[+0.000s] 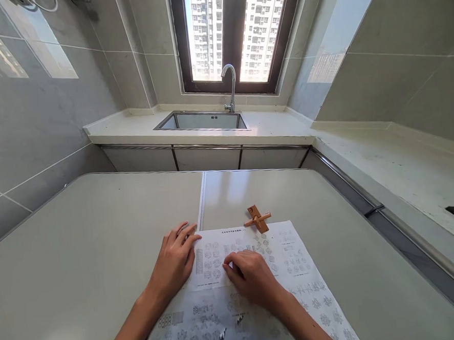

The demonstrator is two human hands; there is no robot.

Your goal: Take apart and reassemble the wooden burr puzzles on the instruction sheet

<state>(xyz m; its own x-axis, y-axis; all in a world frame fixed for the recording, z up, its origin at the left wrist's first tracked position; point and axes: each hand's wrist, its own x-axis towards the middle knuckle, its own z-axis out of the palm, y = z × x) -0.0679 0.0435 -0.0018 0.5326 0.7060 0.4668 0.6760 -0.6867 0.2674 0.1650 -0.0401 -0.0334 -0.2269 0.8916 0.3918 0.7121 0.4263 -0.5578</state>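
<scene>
A large printed paper sheet (258, 301) with rows of small line drawings lies on the pale table. My left hand (175, 256) rests at the sheet's upper left edge, palm down, fingers stretched out and holding nothing. Over the middle of the sheet, my right hand (249, 274) is closed with its thumb and index finger curled together; whatever may be between them is hidden. A small brown wooden piece (258, 219), a flat bar crossed by a round stick, sits at the sheet's top edge, beyond my right hand.
The pale table (101, 249) has a seam running away from me. Behind it stands a counter (274, 123) with a sink (204, 121) and a curved faucet (232, 87) below a window. Another counter (411, 164) runs along the right.
</scene>
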